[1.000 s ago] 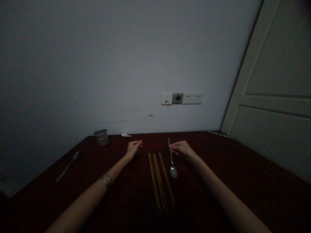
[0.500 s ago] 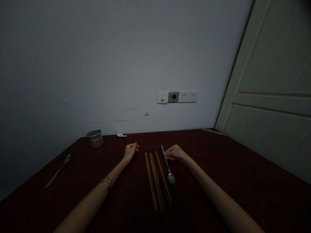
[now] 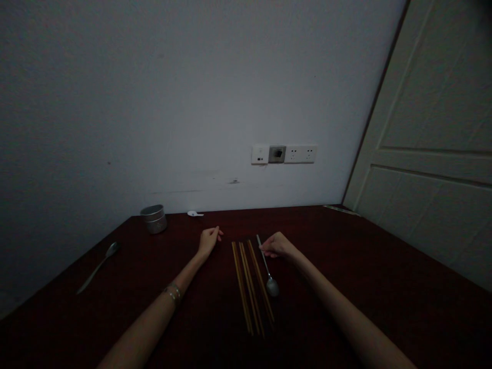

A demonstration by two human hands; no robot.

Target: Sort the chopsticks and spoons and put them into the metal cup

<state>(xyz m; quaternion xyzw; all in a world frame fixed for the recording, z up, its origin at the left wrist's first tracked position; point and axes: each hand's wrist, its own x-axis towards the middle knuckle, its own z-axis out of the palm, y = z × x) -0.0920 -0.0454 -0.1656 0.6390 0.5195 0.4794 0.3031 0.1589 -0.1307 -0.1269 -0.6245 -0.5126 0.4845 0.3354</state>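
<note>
My right hand (image 3: 277, 245) pinches the upper handle of a long-handled metal spoon (image 3: 272, 287), whose bowl points toward me. Just left of that spoon, several wooden chopsticks (image 3: 246, 287) lie lengthwise on the table, roughly side by side in narrow groups. My left hand (image 3: 209, 241) rests on the table to the left of the chopsticks' far ends. Its fingers are curled in, apart from the chopsticks, and nothing shows in them.
The dark red table (image 3: 184, 338) meets a wall at the back. A second metal spoon (image 3: 98, 267) lies far left. Behind it stand a grey metal cup (image 3: 154, 220) and a small white spoon (image 3: 194, 213). A flat strip (image 3: 342, 210) lies at the back right by a pale door (image 3: 434, 169).
The metal spoon and my right hand have come slightly nearer to me. My left hand and the chopsticks stay in place, while the view has shifted a little.
</note>
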